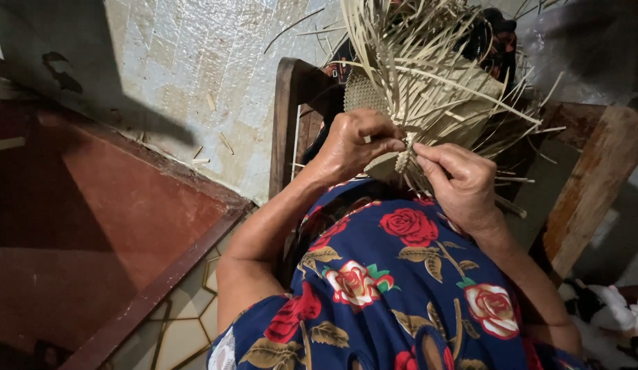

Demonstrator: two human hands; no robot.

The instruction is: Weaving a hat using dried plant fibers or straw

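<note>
A half-woven piece of pale straw [428, 89] rests above my lap, with many loose strands fanning out up and to the right. My left hand [353, 140] grips the woven edge near its lower left, fingers curled around strands. My right hand [459, 181] pinches a strand at the same edge, fingertips almost touching the left hand's. Below both hands lies my dark blue dress with red roses [394, 288].
A wooden chair frame [286, 123] stands behind the weaving, with a worn wooden post [586, 192] at the right. Pale tiled wall [195, 75] and a reddish floor step [113, 205] lie to the left. A black-and-white cloth or animal [607, 315] sits at bottom right.
</note>
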